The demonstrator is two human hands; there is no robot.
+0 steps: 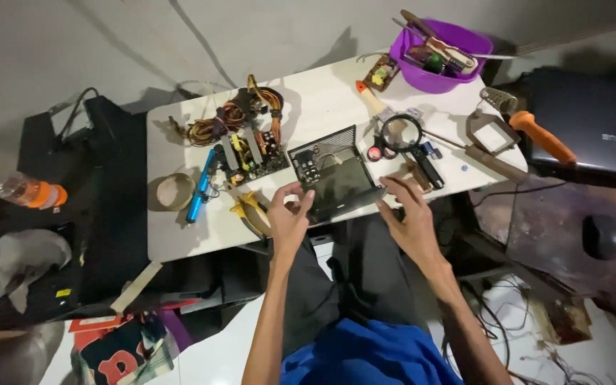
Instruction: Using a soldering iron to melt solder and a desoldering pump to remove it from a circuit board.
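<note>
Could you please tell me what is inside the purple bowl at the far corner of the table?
The purple bowl holds a heap of hand tools: handles and a metal shaft stick out over its rim, with a green object among them. Anything underneath is covered.

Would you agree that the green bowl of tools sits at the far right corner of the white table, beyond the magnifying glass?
Not quite: the bowl is purple, not green. The head view shows it holding tools at the far right corner of the white table, beyond the magnifying glass.
</note>
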